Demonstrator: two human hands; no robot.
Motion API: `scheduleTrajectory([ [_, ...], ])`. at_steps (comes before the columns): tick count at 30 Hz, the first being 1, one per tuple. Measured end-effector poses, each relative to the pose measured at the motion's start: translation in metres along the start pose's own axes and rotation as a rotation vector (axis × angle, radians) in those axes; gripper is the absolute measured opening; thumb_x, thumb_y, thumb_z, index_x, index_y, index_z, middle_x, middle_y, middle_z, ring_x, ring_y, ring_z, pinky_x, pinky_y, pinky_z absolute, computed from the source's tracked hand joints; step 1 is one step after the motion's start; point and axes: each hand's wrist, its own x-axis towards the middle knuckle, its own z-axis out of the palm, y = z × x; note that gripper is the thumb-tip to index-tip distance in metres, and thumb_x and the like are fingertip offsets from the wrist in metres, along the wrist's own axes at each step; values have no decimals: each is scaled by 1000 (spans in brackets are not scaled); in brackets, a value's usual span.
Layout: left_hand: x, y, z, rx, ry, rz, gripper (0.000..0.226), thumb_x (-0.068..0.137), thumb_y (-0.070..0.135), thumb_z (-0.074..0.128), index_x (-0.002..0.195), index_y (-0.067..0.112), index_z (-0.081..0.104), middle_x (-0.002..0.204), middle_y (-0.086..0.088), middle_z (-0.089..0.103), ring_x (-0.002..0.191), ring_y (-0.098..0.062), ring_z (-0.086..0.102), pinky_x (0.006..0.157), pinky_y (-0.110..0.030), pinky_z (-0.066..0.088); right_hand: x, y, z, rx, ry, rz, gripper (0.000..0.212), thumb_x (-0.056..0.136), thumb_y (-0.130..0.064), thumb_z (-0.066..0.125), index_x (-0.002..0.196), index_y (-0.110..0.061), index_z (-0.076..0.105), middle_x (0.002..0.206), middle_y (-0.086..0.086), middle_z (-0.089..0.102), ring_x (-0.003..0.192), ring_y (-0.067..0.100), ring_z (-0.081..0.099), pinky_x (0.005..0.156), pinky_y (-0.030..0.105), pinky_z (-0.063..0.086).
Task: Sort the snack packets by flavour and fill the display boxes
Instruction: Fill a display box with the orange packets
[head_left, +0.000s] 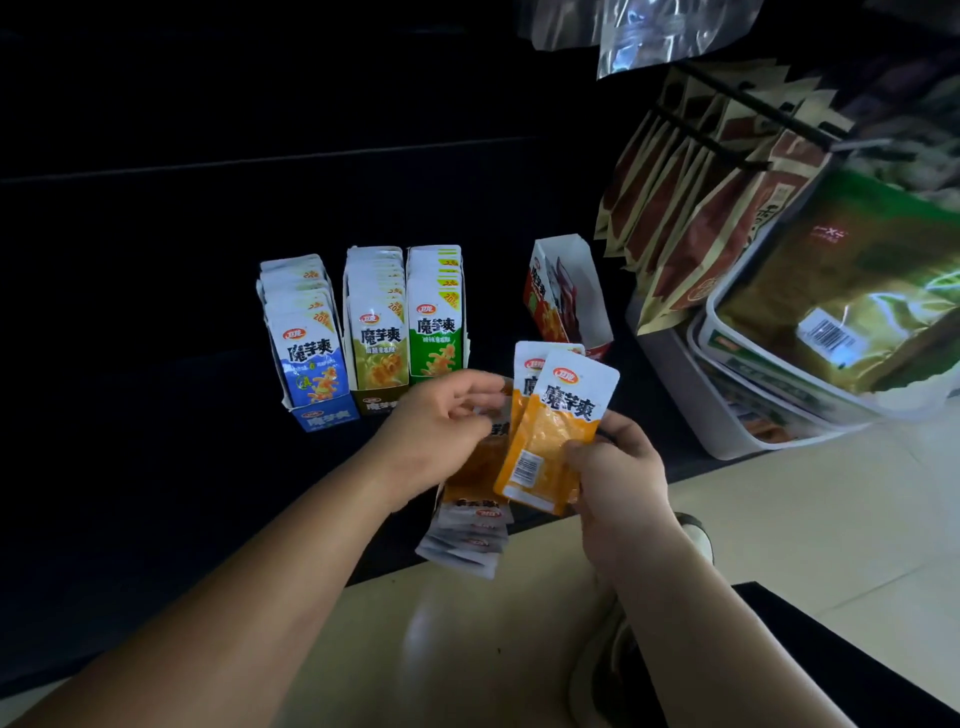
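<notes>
Right fingers (577, 453): thumb in front and fingers behind, clamped on the lower end of two orange packets (558, 415).
Two orange packets: upright and overlapped, white tops up, held over the front edge of the shelf (156, 415).
Right hand (621, 478): just right of the packets, forearm running to the lower right.
Left fingers (470, 397): curled over the upper end of a bundle of orange packets (470, 540).
Bundle of orange packets: fanned downward under the left hand (441, 423), white ends low, overhanging the shelf's front edge.
Hand spacing: near each other, the two packet groups touching or overlapping.
Blue box (311, 358): full, leftmost in the row behind the hands.
Olive box (375, 332): full, touching the green box (435, 317), which is also full.
Red box (569, 301): apart to the right, tilted, few packets inside.
Shelf right end: white tubs (727, 415) of large bags, brown bags (691, 218) hanging above.
Floor (831, 519): pale tiles, a shoe (696, 535) beside the right wrist.
</notes>
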Motion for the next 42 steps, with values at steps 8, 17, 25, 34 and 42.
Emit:
scheduleTrajectory([
  [8, -9, 8, -3, -194, 122, 34, 28, 96, 12, 71, 111, 36, 68, 86, 12, 78, 75, 6, 69, 61, -9, 48, -3, 3, 1, -11, -113, -51, 19, 100, -2, 61, 112, -13, 70, 104, 12, 78, 104, 38, 73, 91, 62, 59],
  [17, -16, -10, -22, -15, 228, 2, 13, 99, 11, 67, 101, 24, 70, 92, 3, 71, 75, -3, 70, 68, -10, 53, 3, -4, -9, -42, 176, -168, 14, 103, -11, 59, 98, -21, 67, 94, -4, 75, 92, 21, 75, 82, 48, 64],
  [25, -22, -29, -10, 178, 10, -7, 29, 101, 9, 63, 88, 35, 62, 91, 6, 72, 88, -6, 74, 75, -31, 58, 3, -14, -5, 13, 190, -212, 10, 100, -14, 63, 96, -22, 68, 97, 0, 76, 96, 25, 75, 88, 52, 63],
  [34, -21, -23, -15, 162, 132, 20, 30, 99, 9, 61, 118, 31, 71, 114, 16, 70, 96, 1, 67, 78, -12, 53, -8, -14, 2, 36, 3, -188, 8, 101, -8, 63, 98, -14, 67, 90, -1, 79, 92, 26, 78, 79, 49, 65],
  [42, -26, 2, -3, -88, -23, 117, 33, 97, 11, 71, 106, 43, 71, 107, 20, 75, 96, 0, 71, 77, -26, 61, -23, -26, 13, 79, -343, -118, 14, 96, -4, 67, 109, 0, 70, 104, 21, 77, 102, 36, 76, 89, 51, 62],
])
